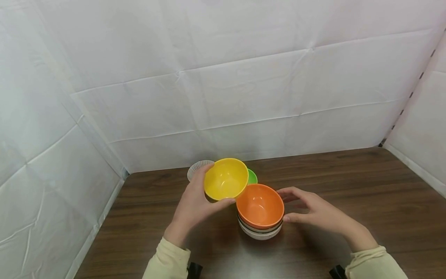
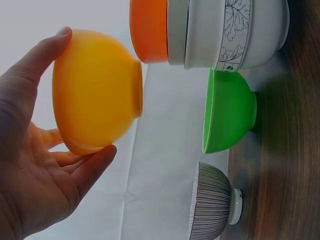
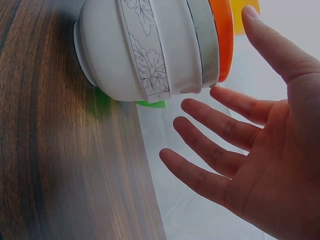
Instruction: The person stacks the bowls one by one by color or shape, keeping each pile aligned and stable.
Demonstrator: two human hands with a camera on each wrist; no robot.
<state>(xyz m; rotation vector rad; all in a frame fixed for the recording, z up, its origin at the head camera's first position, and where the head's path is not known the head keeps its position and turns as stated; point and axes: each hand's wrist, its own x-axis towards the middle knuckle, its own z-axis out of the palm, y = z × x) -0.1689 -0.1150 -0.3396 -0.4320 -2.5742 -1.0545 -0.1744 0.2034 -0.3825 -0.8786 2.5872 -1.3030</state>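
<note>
My left hand (image 1: pixel 192 209) grips a yellow bowl (image 1: pixel 226 178) by its sides, thumb near and fingers at the far side. The left wrist view shows this bowl (image 2: pixel 95 92) held up off the table, left of the stack. An orange bowl (image 1: pixel 260 205) sits on top, nested over a pale grey-green bowl (image 3: pixel 202 35) and a white bowl with a leaf-pattern band (image 3: pixel 110 55). At the stack's right side my right hand (image 1: pixel 311 209) has its fingers spread and fairly straight, fingertips near the orange rim. It holds nothing.
Behind the stack a green bowl (image 2: pixel 232 112) stands upright on the dark wooden table (image 1: pixel 348 178). Left of it is a striped bowl (image 2: pixel 210 202), partly covered by the left hand in the head view. White sheeting (image 1: pixel 244 89) rises behind the table and at both sides.
</note>
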